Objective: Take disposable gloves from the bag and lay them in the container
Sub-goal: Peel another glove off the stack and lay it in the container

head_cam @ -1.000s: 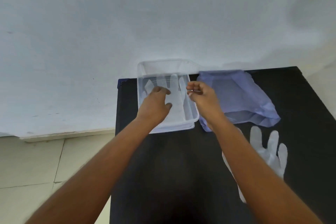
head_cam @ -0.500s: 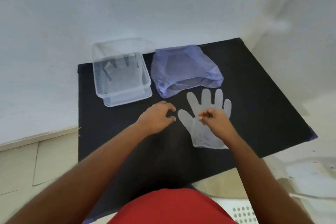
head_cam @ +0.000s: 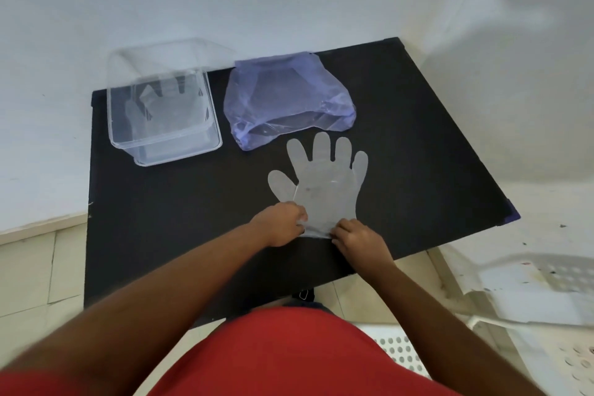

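A clear disposable glove lies flat on the black table, fingers pointing away from me. My left hand pinches the left corner of its cuff and my right hand pinches the right corner. A translucent purple bag lies just beyond the glove. The clear plastic container stands at the back left with at least one glove lying inside it.
The container's clear lid leans against the white wall behind it. A white perforated plastic chair stands off the table's right side. Tiled floor shows to the left of the table.
Both hands have left the container and come back toward me to the loose glove; they now grip its cuff. The view has tilted down and back.
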